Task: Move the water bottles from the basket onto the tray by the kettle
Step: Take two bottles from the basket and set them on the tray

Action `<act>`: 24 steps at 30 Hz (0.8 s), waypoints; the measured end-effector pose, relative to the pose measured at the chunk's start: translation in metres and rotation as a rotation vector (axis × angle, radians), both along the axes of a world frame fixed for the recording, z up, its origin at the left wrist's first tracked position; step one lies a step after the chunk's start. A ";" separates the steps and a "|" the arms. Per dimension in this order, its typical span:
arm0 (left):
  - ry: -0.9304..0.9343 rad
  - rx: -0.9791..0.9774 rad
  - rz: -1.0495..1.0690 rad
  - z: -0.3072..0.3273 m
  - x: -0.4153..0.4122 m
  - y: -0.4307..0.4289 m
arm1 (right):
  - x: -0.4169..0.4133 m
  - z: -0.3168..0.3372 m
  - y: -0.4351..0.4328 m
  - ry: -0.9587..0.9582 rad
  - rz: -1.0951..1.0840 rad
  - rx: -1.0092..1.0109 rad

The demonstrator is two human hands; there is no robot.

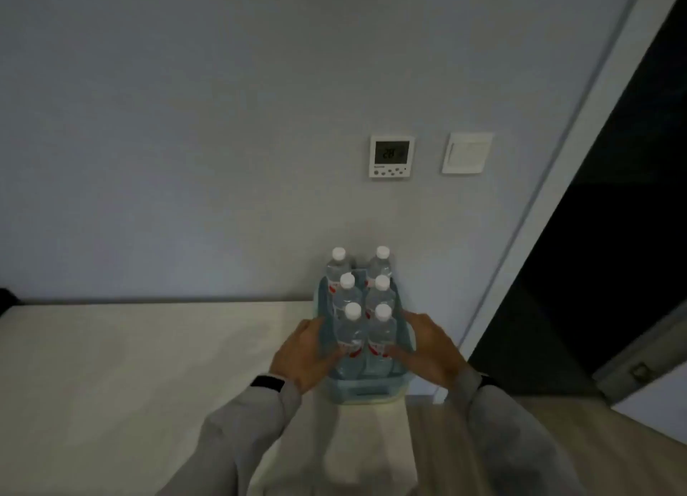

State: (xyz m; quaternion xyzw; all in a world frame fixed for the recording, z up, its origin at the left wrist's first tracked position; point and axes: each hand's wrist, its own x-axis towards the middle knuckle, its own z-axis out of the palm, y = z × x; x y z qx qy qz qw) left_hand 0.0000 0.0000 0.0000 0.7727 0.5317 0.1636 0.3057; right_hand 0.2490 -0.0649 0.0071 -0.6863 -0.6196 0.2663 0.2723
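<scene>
A pale blue basket (366, 391) stands at the right end of a white counter (130, 365), against the wall. Several clear water bottles (349, 332) with white caps and red labels stand upright in it in two rows. My left hand (305, 354) grips the basket's left side, with the thumb against the nearest left bottle. My right hand (427, 350) holds the right side, its thumb touching the nearest right bottle (380, 341). No tray or kettle is in view.
A thermostat panel (391, 156) and a light switch (467, 153) are on the grey wall above the basket. A dark open doorway (594, 254) lies to the right. Wooden floor (438, 451) shows below the counter's right edge.
</scene>
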 end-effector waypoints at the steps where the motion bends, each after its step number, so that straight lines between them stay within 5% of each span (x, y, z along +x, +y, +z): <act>1: -0.041 -0.034 0.025 -0.008 0.009 0.002 | -0.002 -0.007 0.003 0.049 -0.019 -0.027; 13: -0.276 -0.146 0.228 -0.058 0.064 0.024 | -0.002 -0.071 0.050 0.310 -0.045 -0.018; 24: -0.279 -0.083 0.325 -0.062 0.059 0.019 | 0.001 -0.073 0.051 0.274 -0.081 0.002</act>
